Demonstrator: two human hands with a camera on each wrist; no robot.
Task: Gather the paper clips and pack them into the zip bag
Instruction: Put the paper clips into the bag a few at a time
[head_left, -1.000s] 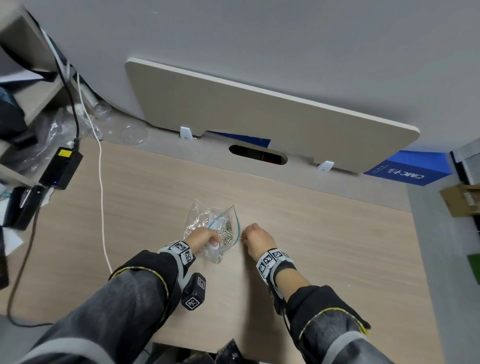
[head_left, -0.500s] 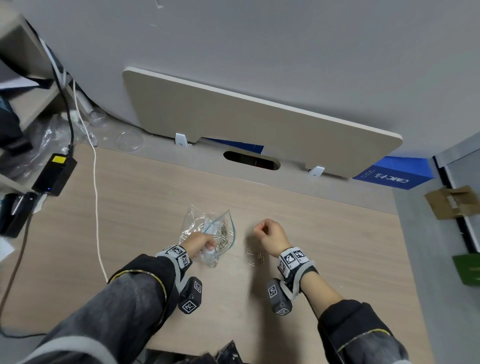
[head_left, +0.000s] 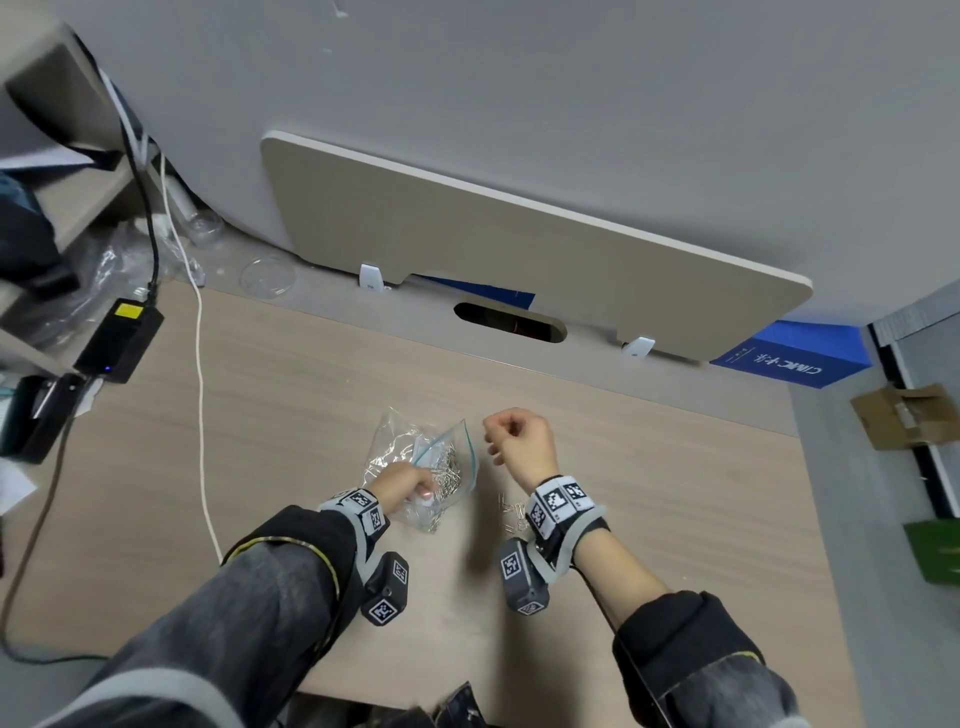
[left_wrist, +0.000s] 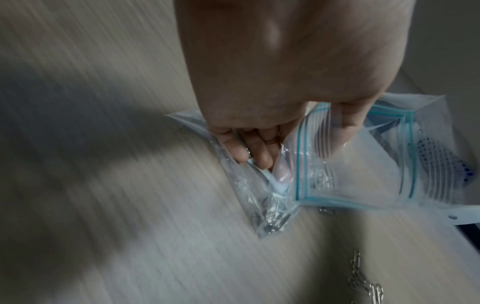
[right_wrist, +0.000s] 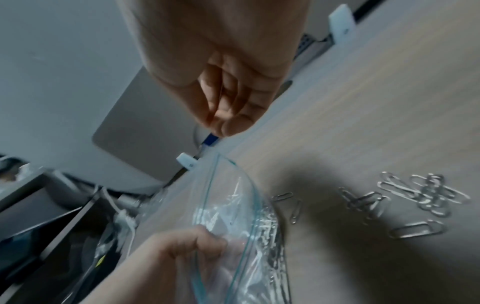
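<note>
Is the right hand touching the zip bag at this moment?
Apart. In the head view the right hand hangs just right of the zip bag, with bare table between them; the left hand grips the bag.

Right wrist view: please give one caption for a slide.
Right hand above open zip bag; loose paper clips on desk.

head view downward, wrist views close, sharing zip bag (head_left: 447, 467)

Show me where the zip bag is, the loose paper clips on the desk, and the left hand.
zip bag (head_left: 457, 457): head view, its clear front panel.
loose paper clips (right_wrist: 426, 197): right wrist view, the biggest heap.
left hand (head_left: 402, 486): head view, its back.
</note>
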